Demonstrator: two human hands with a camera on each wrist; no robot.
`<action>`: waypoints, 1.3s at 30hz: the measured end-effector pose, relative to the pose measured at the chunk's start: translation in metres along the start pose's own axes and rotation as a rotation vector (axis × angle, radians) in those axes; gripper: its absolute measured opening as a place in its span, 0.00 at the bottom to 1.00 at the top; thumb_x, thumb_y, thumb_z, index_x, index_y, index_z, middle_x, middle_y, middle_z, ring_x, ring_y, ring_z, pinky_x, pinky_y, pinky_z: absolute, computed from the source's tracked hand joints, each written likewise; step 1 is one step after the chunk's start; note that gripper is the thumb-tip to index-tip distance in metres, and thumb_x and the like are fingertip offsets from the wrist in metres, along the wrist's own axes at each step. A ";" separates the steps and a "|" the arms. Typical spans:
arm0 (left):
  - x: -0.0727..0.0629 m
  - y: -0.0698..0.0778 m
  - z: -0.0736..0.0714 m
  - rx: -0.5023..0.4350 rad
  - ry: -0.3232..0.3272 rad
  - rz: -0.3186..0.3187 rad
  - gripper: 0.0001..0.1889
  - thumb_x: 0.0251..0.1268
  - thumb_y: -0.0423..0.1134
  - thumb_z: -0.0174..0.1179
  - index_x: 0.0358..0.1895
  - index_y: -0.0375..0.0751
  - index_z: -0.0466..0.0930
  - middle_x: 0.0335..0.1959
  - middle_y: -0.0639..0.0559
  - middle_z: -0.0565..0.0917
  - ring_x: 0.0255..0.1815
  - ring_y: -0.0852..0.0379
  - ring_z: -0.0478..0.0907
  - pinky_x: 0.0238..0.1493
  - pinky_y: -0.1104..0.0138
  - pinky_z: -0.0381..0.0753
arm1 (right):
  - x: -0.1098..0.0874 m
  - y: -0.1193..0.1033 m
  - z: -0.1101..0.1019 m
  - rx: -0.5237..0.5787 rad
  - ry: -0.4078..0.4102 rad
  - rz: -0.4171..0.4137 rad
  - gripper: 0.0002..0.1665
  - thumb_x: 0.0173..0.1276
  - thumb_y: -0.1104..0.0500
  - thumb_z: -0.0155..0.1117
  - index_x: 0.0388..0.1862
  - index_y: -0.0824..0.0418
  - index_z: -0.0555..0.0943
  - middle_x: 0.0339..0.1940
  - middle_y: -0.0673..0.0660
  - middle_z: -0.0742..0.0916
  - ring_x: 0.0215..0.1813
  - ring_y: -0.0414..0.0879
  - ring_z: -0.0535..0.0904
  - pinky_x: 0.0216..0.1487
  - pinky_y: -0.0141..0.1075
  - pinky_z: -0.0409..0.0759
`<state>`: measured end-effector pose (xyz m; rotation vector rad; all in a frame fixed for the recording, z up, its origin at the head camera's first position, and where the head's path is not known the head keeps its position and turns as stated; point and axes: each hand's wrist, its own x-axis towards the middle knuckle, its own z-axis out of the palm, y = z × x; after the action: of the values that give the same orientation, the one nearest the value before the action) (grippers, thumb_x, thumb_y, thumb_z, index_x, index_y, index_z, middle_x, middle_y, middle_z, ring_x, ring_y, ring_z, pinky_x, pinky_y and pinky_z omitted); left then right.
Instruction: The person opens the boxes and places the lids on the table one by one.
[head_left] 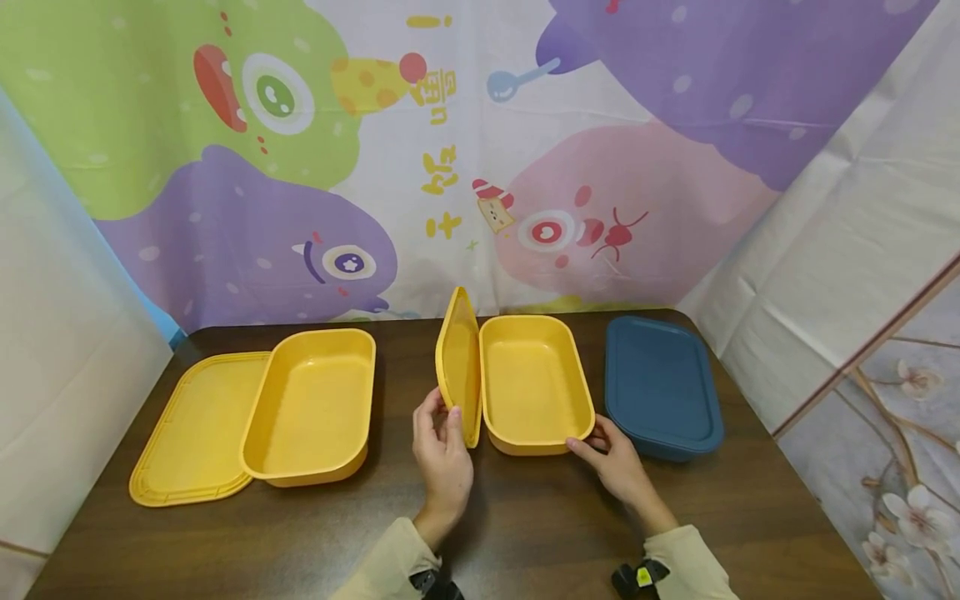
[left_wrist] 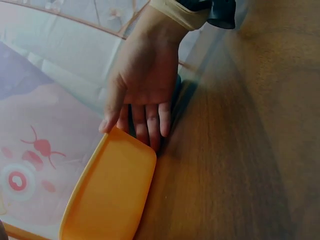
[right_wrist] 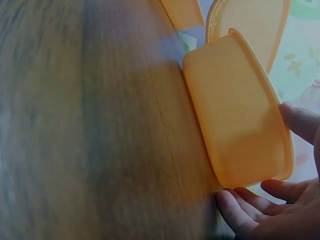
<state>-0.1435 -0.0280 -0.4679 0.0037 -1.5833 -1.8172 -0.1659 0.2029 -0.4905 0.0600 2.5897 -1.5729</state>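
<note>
My left hand (head_left: 442, 467) holds a yellow lid (head_left: 459, 358) near its front end, thumb on one face and fingers on the other. The lid stands on edge along the left side of an open yellow food container (head_left: 534, 383). My right hand (head_left: 617, 468) grips this container's front right corner. In the right wrist view, the thumb touches the rim while the fingers lie against the lower wall of the container (right_wrist: 237, 110). The left wrist view also shows the right hand (left_wrist: 145, 75) at that corner.
To the left, a second open yellow container (head_left: 311, 408) overlaps a yellow lid (head_left: 197, 425) lying flat. On the right is a blue container (head_left: 662, 387) with its lid on. A printed cartoon cloth (head_left: 450, 275) hangs behind the dark wooden table (head_left: 540, 525).
</note>
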 end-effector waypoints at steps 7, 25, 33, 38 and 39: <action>-0.003 -0.001 -0.011 0.039 -0.004 0.012 0.17 0.69 0.23 0.51 0.59 0.20 0.69 0.48 0.29 0.73 0.48 0.65 0.73 0.47 0.81 0.77 | 0.000 0.001 0.000 -0.003 0.004 0.014 0.40 0.67 0.49 0.65 0.71 0.66 0.65 0.61 0.67 0.79 0.60 0.57 0.78 0.57 0.44 0.78; -0.004 0.002 -0.030 0.161 0.002 -0.196 0.17 0.64 0.25 0.58 0.56 0.25 0.73 0.44 0.34 0.80 0.39 0.67 0.76 0.37 0.78 0.79 | 0.001 -0.001 0.006 0.031 0.036 0.072 0.35 0.73 0.50 0.59 0.71 0.68 0.64 0.60 0.69 0.79 0.60 0.57 0.78 0.55 0.43 0.81; -0.006 0.005 -0.033 0.130 -0.010 -0.286 0.16 0.62 0.23 0.57 0.54 0.26 0.72 0.42 0.34 0.79 0.35 0.63 0.78 0.35 0.71 0.84 | 0.001 -0.002 0.008 0.067 0.046 0.060 0.33 0.74 0.56 0.57 0.71 0.70 0.64 0.59 0.70 0.79 0.57 0.55 0.79 0.51 0.42 0.82; -0.007 0.006 -0.033 0.129 -0.007 -0.338 0.17 0.61 0.21 0.56 0.53 0.26 0.70 0.42 0.35 0.78 0.34 0.63 0.77 0.35 0.70 0.84 | 0.000 -0.004 0.007 0.085 0.035 0.046 0.34 0.75 0.55 0.55 0.72 0.72 0.61 0.61 0.72 0.78 0.58 0.55 0.78 0.51 0.45 0.82; -0.007 0.006 -0.033 0.128 -0.008 -0.345 0.17 0.61 0.21 0.56 0.53 0.26 0.70 0.42 0.35 0.78 0.34 0.63 0.77 0.34 0.71 0.84 | 0.000 -0.004 0.006 0.089 0.035 0.046 0.34 0.75 0.55 0.55 0.72 0.71 0.61 0.61 0.72 0.77 0.58 0.55 0.78 0.52 0.46 0.82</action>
<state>-0.1208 -0.0531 -0.4738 0.3487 -1.7874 -1.9683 -0.1658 0.1954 -0.4901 0.1548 2.5242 -1.6850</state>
